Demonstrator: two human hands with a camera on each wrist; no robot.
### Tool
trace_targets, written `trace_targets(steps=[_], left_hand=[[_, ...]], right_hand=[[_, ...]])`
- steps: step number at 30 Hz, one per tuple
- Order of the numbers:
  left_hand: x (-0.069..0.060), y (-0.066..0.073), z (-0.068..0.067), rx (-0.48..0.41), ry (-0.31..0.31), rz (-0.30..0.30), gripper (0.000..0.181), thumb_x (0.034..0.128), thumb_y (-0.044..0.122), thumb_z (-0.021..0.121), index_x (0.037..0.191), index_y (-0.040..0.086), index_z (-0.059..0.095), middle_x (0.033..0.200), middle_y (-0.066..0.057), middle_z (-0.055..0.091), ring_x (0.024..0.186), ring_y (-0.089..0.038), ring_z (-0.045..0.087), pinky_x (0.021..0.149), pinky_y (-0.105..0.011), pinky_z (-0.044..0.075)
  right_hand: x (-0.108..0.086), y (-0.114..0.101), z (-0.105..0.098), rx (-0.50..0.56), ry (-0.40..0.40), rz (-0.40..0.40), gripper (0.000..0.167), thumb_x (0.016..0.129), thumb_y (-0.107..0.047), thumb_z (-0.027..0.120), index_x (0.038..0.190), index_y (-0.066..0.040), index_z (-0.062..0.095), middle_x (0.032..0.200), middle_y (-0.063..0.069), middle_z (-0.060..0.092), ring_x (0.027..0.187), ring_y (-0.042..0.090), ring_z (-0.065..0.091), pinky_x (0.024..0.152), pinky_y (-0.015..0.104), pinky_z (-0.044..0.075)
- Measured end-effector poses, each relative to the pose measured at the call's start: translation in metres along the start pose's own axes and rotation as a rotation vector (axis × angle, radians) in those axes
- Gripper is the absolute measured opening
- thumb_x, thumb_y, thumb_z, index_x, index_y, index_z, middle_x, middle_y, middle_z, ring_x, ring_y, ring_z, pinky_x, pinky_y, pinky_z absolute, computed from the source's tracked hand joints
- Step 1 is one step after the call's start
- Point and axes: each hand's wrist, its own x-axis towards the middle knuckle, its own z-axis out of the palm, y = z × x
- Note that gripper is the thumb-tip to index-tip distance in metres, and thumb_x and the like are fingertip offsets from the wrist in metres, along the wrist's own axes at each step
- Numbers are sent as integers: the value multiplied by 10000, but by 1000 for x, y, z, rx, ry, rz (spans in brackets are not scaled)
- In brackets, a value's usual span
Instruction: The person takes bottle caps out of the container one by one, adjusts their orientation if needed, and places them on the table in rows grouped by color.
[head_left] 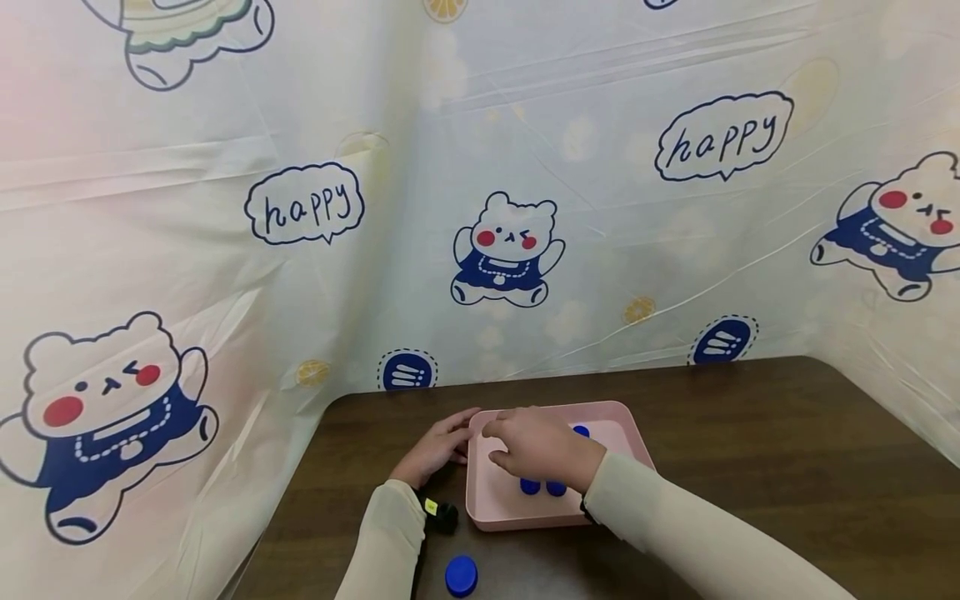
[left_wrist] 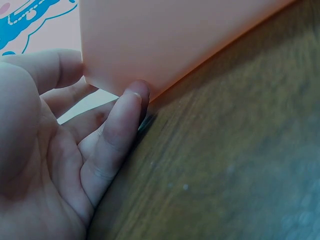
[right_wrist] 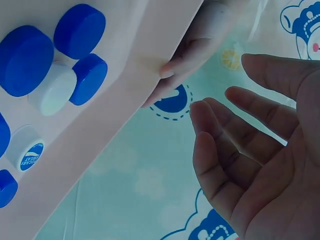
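Note:
A pink tray [head_left: 525, 523] stands on the table. My left hand [head_left: 437, 450] holds its left corner; in the left wrist view the fingers [left_wrist: 116, 125] bend around the corner of the tray [left_wrist: 150, 45]. Over the tray's left part hovers my right hand [head_left: 543, 446], palm down. The right wrist view shows that hand [right_wrist: 260, 145] empty, its fingers loosely bent and apart from the tray wall [right_wrist: 117, 100]. Inside lie several blue caps [right_wrist: 80, 31] and two white ones, a plain cap [right_wrist: 55, 90] and a cap with a blue printed label [right_wrist: 26, 149].
A lone blue cap [head_left: 461, 575] lies on the brown table [head_left: 750, 450] in front of the tray. A black device with a yellow tag [head_left: 442, 517] is at my left wrist. Behind the table hangs a printed curtain [head_left: 600, 208].

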Motion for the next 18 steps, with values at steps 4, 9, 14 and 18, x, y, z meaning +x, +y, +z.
trace_targets(steps=[4, 9, 14, 18], left_hand=[[0, -1, 0, -1, -2, -1, 462, 1036, 247, 461, 1484, 146, 415, 1142, -113, 603, 867, -230, 614, 752, -361, 538], [0, -1, -1, -1, -1, -10, 455, 1035, 248, 463, 1480, 163, 424, 1186, -120, 592, 879, -232, 615, 759, -360, 537], [0, -2, -1, -13, -7, -10, 458, 1036, 221, 458, 1488, 159, 413, 1179, -125, 593, 872, -236, 616, 749, -361, 541], [1, -2, -2, -21, -14, -5, 477, 1034, 231, 468, 1498, 148, 395, 1173, -116, 593, 872, -238, 616, 745, -363, 542]], right_hand=[[3, 2, 3, 4, -17, 19, 353, 915, -326, 684, 1233, -174, 677, 1141, -7, 668, 939, 122, 651, 836, 339, 528], [9, 9, 7, 34, -59, 85, 365, 914, -335, 682, 1246, -183, 670, 1182, -9, 657, 991, 145, 644, 864, 347, 520], [14, 22, 13, 54, -95, 141, 373, 914, -344, 679, 1250, -182, 667, 1182, 1, 655, 1027, 185, 637, 881, 391, 513], [17, 32, 17, 42, -95, 143, 361, 918, -325, 675, 1236, -153, 672, 1130, 20, 664, 978, 197, 639, 859, 399, 514]])
